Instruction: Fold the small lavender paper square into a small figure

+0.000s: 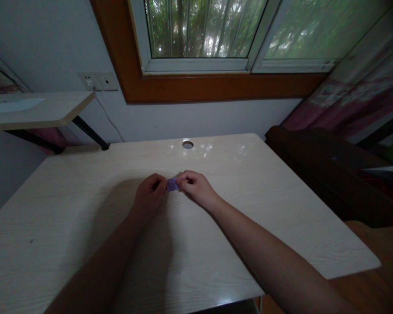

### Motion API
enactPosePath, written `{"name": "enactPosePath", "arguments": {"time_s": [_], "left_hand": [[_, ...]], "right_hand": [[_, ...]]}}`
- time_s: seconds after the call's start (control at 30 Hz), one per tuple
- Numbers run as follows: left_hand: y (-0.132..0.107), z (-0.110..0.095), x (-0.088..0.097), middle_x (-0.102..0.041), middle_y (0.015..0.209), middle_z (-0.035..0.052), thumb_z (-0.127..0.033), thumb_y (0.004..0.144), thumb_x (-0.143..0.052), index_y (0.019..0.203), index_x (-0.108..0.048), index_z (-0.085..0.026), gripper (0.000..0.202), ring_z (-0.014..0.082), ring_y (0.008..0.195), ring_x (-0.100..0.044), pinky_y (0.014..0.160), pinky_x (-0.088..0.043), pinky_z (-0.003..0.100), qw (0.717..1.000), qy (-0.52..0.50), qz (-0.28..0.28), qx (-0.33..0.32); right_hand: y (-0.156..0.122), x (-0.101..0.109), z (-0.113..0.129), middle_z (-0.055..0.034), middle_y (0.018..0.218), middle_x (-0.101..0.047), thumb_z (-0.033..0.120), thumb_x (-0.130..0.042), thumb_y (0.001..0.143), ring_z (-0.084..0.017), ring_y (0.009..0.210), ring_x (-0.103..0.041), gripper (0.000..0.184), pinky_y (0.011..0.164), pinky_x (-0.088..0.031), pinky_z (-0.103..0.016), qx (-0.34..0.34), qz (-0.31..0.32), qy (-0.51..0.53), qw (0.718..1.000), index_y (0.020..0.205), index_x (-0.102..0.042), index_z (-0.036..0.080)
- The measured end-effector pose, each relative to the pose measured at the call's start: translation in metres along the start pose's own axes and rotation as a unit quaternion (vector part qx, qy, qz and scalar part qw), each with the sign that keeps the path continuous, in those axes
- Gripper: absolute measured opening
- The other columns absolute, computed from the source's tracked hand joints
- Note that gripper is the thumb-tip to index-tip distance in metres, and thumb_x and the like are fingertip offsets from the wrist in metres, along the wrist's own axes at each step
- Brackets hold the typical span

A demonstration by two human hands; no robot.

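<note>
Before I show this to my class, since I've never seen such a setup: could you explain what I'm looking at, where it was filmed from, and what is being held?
There is no machine here: just a person's two bare hands. The single picture comes from a camera worn on the head, looking forward and down, so the forearms reach in from the bottom edge.

The left hand and right hand pinch opposite ends of a small purple piece. Its material is too small to tell, as is whether it touches the pale table beneath.

Near the table's far edge is a round hole. At the left, a shelf stands on black legs; beyond is a window.
</note>
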State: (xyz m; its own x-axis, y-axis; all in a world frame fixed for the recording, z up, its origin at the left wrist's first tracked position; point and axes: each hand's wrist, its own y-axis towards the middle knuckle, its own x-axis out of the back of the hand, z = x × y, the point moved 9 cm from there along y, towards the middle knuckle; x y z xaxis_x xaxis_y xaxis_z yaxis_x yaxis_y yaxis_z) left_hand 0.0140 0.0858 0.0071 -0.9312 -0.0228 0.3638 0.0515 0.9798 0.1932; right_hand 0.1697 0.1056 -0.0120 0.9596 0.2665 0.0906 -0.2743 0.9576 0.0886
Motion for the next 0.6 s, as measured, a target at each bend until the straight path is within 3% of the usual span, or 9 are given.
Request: {"name": "enactPosePath", "arguments": {"time_s": [0.33,0.6], "left_hand": [[0.0,-0.003,0.007,-0.054,0.065,-0.0027,-0.034,0.088,-0.053,0.073,-0.057,-0.018,0.022,0.0128,0.063,-0.05,0.062,-0.039,0.023,1.0,-0.009,-0.026,-0.003],[-0.001,-0.002,-0.005,-0.058,0.07,-0.0016,-0.039,0.086,-0.056,0.08,-0.061,-0.018,0.022,0.0137,0.066,-0.054,0.062,-0.042,0.023,1.0,-0.01,0.022,0.011]], "right_hand": [[0.002,0.001,-0.004,-0.0013,0.07,-0.062,0.04,-0.063,0.08,-0.012,0.061,-0.052,0.024,0.058,-0.041,-0.024,-0.025,-0.019,0.064,0.997,0.085,-0.067,0.017],[-0.001,-0.008,0.001,0.0015,0.068,-0.055,0.043,-0.063,0.085,-0.01,0.06,-0.045,0.027,0.055,-0.033,-0.023,0.02,0.034,-0.071,0.997,0.08,-0.066,0.017]]}}
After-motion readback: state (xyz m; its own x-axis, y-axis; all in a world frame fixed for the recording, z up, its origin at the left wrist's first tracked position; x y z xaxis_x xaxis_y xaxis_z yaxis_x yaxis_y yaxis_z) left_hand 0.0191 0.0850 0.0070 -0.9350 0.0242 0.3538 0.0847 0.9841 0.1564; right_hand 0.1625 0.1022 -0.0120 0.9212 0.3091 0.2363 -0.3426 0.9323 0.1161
